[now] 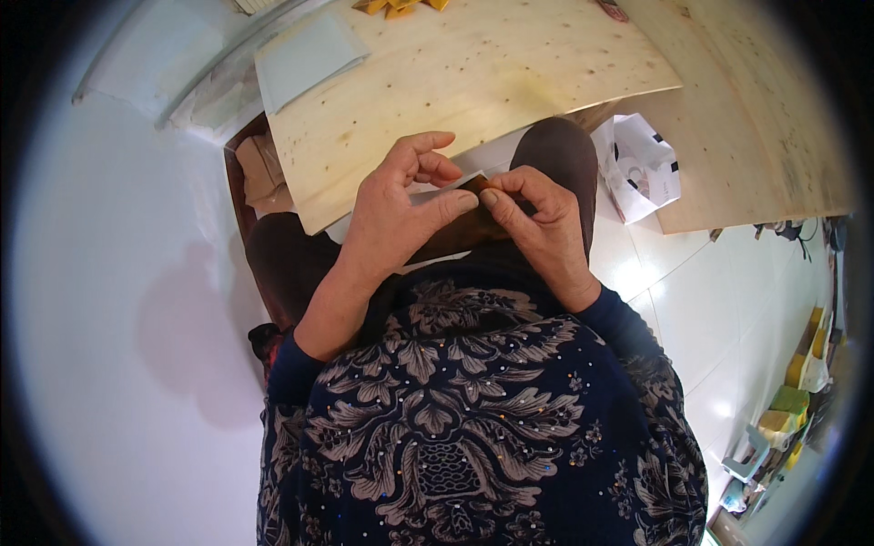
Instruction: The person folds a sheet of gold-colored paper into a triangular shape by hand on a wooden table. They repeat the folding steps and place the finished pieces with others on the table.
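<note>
Over my lap, my right hand (pixel 542 218) pinches a small piece of golden-brown paper (pixel 474 183) with a pale edge between thumb and forefinger. My left hand (pixel 393 198) has its thumb pressed against the same paper from the other side. Its forefinger is raised apart, and the other fingers curl behind the paper, partly hidden. Most of the paper is covered by both hands, so its full shape cannot be made out.
A knotty wooden tabletop (pixel 437 82) lies ahead. On it are pale flat sheets (pixel 308 65) at far left and folded golden pieces (pixel 401 7) at the far edge. A white bag (pixel 642 173) stands beside my right knee. Brown cardboard (pixel 264 173) sits under the table's left side.
</note>
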A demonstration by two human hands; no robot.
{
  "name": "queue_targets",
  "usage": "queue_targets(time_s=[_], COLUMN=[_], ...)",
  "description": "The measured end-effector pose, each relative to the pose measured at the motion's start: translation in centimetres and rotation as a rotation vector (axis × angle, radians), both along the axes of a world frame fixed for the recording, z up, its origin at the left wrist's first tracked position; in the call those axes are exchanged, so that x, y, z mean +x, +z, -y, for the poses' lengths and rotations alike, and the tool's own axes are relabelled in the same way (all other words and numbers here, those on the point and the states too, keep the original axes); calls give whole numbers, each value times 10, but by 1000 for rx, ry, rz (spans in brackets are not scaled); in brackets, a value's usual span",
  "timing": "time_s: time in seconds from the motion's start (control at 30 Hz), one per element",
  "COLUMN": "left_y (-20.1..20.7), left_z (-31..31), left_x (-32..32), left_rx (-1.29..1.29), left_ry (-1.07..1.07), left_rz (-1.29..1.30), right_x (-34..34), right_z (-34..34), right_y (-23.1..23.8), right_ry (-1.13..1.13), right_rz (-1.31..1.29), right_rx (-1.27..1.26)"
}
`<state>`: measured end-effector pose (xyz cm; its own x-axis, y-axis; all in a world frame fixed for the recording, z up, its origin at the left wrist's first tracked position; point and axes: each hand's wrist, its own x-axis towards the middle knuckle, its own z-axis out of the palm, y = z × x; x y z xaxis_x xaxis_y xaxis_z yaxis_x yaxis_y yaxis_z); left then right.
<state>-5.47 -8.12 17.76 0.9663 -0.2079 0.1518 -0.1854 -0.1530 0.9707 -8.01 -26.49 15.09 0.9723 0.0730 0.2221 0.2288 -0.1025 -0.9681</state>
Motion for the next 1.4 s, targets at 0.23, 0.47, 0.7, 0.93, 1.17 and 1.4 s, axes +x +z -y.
queue_targets(time_s=[0.23, 0.47, 0.7, 0.93, 1.17, 1.4], left_y=[0, -3, -9, -13, -13, -15], left_z=[-7, -6, -6, -4, -19, -20], left_x=[4, 5, 8, 10, 23, 21], left_rx=[60, 17, -28, -8, -402, -276], left_ry=[-101, -97, -89, -63, 28, -34], left_rz=[-113, -157, -165, -191, -209, -114], right_x=[2, 4, 5, 7, 15, 22], right_z=[0, -2, -3, -1, 2, 5], right_y=[-1, -2, -4, -6, -6, -4], right_ry=[16, 14, 22, 44, -99, -54], right_rz=[30, 93, 87, 48, 139, 204], right_rx=[-89, -138, -151, -190, -58, -180])
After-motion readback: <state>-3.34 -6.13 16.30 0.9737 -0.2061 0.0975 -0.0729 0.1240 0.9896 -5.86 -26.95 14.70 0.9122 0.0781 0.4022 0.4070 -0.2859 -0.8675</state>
